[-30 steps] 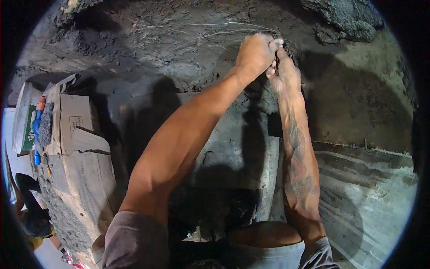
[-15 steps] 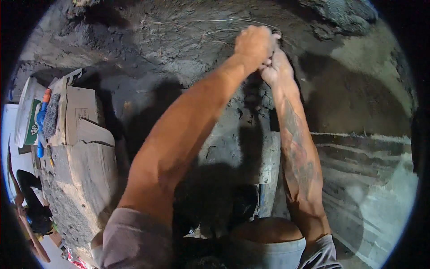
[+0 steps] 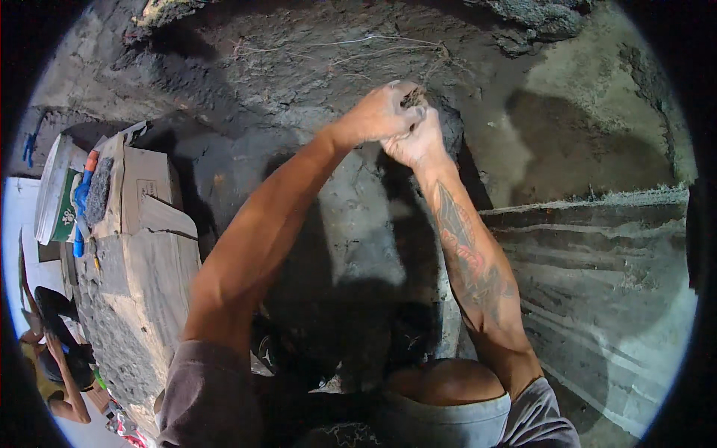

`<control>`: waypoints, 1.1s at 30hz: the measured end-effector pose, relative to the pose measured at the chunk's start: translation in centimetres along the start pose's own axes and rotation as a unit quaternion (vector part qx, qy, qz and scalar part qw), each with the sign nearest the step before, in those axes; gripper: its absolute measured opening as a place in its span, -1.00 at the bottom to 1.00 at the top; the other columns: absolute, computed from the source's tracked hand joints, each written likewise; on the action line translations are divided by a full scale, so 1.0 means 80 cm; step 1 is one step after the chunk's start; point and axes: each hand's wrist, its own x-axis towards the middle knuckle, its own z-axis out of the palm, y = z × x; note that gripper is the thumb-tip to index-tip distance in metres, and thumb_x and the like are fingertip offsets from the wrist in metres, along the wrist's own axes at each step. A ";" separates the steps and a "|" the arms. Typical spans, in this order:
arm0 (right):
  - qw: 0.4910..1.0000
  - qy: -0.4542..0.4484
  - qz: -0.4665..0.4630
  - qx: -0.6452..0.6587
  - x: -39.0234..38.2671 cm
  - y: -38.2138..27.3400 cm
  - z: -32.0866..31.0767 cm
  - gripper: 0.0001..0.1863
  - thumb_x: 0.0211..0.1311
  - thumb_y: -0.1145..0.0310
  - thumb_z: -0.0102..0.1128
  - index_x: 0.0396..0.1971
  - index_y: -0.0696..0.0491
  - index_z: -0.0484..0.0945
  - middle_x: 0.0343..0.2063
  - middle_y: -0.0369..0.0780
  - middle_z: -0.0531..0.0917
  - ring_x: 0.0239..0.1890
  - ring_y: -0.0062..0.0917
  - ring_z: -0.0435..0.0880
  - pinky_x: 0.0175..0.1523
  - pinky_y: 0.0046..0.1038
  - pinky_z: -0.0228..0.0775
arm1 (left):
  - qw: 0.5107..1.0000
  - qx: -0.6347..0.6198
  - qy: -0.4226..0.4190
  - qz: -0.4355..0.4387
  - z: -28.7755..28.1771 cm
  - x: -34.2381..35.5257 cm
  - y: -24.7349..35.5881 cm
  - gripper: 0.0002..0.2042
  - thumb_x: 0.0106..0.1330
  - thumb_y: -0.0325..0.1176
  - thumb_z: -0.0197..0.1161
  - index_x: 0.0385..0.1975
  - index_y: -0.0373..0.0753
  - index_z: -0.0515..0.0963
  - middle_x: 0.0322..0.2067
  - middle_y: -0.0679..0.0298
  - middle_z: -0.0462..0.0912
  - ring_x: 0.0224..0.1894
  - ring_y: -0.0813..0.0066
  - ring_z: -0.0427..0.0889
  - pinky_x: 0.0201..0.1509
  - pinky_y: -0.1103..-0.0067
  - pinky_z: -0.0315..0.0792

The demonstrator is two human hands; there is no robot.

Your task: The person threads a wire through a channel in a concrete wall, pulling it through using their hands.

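So the thing in hand is a small brown clump [image 3: 412, 97], kinda rough and crumbly looking with a ragged edge. Can't tell if it's mortar or a wad of tangled wire, because only a bit peeks out. It's up and to the right of the torn cardboard box [image 3: 155, 187], well apart from it.

Left hand [image 3: 377, 116] has its fingers and thumb curled in around the clump. Right hand [image 3: 418, 142] is right up against the left one, fingers bent, but they overlap so much I honestly can't tell if its fingertips are gripping anything.

Around that: a few thin wires [image 3: 373, 37] trail over the rough grey mortar surface [image 3: 291, 89], higher than the box and off to its right. Farther right of the box there's a streaky grey panel [image 3: 597, 276]. On the box's left side sit a fuzzy grey roller sleeve [image 3: 98, 193], a blue handle with an orange end [image 3: 81, 198] and a white bucket with a green label [image 3: 52, 179]. Below and left of the box, a co-worker [image 3: 63, 373] is partly in view.

As for what's in the way, mostly the fingers covering the clump, plus the left forearm crossing the shadowed area right of the box
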 end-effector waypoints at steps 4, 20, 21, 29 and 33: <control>0.992 0.055 0.086 -0.066 -0.006 -0.007 -0.008 -0.62 0.29 0.05 -0.21 -0.32 0.05 0.45 -0.47 -0.26 0.58 -0.49 -0.40 0.62 -0.48 -0.37 0.54 | 0.986 0.122 0.082 0.079 0.011 -0.014 0.001 -0.63 0.31 -0.15 0.05 -0.07 -0.32 0.42 -0.11 -0.07 0.49 -0.04 -0.07 0.48 0.02 0.29 0.38; 0.774 0.140 -0.191 -0.587 -0.006 -0.053 0.029 -0.73 0.30 0.33 0.10 -0.19 0.26 0.51 -0.50 -0.21 0.61 -0.49 -0.59 0.62 -0.44 -0.56 0.47 | 0.939 -0.104 -0.179 -0.275 0.024 -0.016 -0.025 -0.52 0.42 -0.05 -0.21 -0.46 -0.38 0.44 -0.64 0.21 0.52 -0.66 0.43 0.57 -0.64 0.52 0.46; 0.778 0.140 -0.195 -0.580 -0.002 -0.055 0.025 -0.73 0.32 0.33 0.08 -0.16 0.24 0.51 -0.53 -0.22 0.61 -0.49 -0.61 0.62 -0.45 -0.58 0.47 | 0.934 -0.146 -0.173 -0.275 0.020 -0.014 -0.025 -0.52 0.38 0.03 -0.06 -0.37 -0.38 0.44 -0.58 0.23 0.53 -0.67 0.46 0.56 -0.64 0.54 0.47; 0.726 0.174 -0.220 -0.628 0.040 -0.078 0.004 -0.67 0.27 0.12 0.16 -0.35 0.13 0.61 -0.56 -0.34 0.57 -0.56 -0.72 0.51 -0.49 -0.63 0.39 | 0.866 -0.361 0.064 -0.339 0.010 -0.016 -0.040 -0.58 0.21 0.03 0.27 -0.22 -0.21 0.44 -0.60 0.29 0.50 -0.60 0.49 0.56 -0.57 0.60 0.48; 0.695 0.189 -0.203 -0.663 0.032 -0.079 0.000 -0.67 0.25 0.11 0.18 -0.42 0.11 0.58 -0.60 -0.38 0.51 -0.58 -0.74 0.46 -0.54 -0.63 0.32 | 0.789 -0.471 0.170 -0.357 0.017 -0.038 -0.073 -0.69 0.32 -0.10 0.16 -0.25 -0.26 0.45 -0.56 0.23 0.55 -0.55 0.38 0.60 -0.42 0.46 0.53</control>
